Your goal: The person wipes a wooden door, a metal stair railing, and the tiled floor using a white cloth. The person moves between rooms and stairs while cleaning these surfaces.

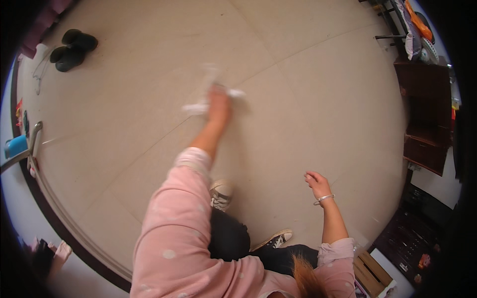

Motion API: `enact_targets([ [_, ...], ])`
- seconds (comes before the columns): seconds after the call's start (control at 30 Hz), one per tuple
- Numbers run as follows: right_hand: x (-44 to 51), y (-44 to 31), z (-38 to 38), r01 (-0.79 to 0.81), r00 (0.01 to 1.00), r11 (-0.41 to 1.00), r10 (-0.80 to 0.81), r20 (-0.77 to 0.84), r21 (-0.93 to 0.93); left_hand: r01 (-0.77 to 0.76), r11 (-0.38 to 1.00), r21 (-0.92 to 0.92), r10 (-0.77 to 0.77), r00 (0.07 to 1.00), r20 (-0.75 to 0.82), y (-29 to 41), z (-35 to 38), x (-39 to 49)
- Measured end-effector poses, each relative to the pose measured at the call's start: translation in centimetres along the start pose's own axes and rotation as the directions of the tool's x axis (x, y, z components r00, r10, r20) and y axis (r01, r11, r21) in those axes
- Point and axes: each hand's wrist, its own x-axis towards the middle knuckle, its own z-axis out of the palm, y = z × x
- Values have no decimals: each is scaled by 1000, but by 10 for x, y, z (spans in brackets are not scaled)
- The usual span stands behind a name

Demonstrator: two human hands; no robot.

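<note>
My left hand, blurred by motion, presses a crumpled white cloth or paper against the beige tiled floor. White ends of it stick out on both sides of the hand and beyond the fingers. My right hand hangs to the right above the floor, fingers loosely bent and holding nothing. Around that wrist is a silver-coloured bangle. Between my arms, below the left hand, are my dark canvas shoes with pale toe caps.
Dark boots stand at upper left beside a wire hanger. Metal legs and a blue container lie along the left edge. A dark wooden cabinet lines the right, with a cardboard box at lower right.
</note>
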Motion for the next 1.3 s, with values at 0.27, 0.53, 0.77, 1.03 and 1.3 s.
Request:
enact_targets([
  [0.27, -55, -106, -8, 121, 983, 991, -128, 129, 64, -112, 960, -257, -51, 831, -554, -103, -79, 53],
  [0.53, -101, -114, -15, -5, 991, 905, -51, 121, 426, 960, 261, 101, -918, 279, -281, -337, -73, -15],
  [0.77, -71, -133, -36, 112, 991, 878, -130, 8, 466, 126, 991, -40, -129, 861, -491, -61, 10, 152],
  [1.03, -58, -158, -80, 210, 907, 833, -362, 216, 512, -496, 756, -427, 301, 843, -447, 168, 15, 135],
  [1.3, -6, -178, -114, 514, 681, 714, -677, 280, 475, 762, 627, 163, -712, 646, -276, -16, -24, 2],
])
